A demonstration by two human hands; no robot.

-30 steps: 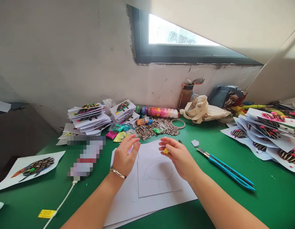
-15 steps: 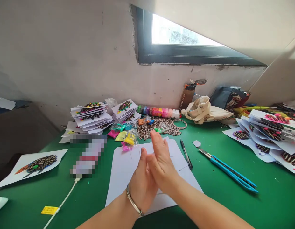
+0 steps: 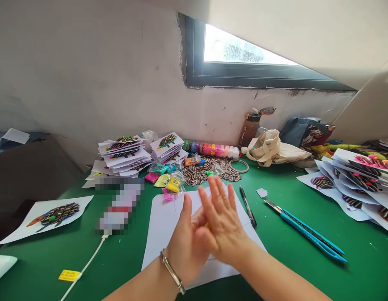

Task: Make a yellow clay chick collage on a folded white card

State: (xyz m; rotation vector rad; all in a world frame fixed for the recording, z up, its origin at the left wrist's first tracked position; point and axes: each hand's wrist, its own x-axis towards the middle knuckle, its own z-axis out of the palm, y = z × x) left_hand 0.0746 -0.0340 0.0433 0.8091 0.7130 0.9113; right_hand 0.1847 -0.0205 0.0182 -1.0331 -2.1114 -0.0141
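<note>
Above a stack of white paper [image 3: 162, 225], my left hand [image 3: 189, 242] and my right hand [image 3: 223, 225] are held palm to palm. The right fingers are stretched and spread, angled across the left palm. On the left hand the thumb points up, and a silver bangle [image 3: 172, 271] circles the wrist. A small hint of yellow shows between the palms, too hidden to make out. Just beyond the paper lie small bags of coloured clay [image 3: 173, 184] and a heap of striped sunflower seeds [image 3: 196, 172]. A black pen [image 3: 248, 207] rests by the paper's right edge.
A blue utility knife [image 3: 307, 232] with its blade out lies on the green table [image 3: 284, 267]. Seed-decorated cards are stacked at back left [image 3: 126, 154] and right [image 3: 353, 184]. A white cable [image 3: 91, 255] runs at left. Behind stand a bottle [image 3: 250, 129] and a cloth bag [image 3: 269, 148].
My right hand has tilted and its fingers have spread, where before both hands were pressed together more upright. The view has shifted slightly, and the things on the table have stayed put.
</note>
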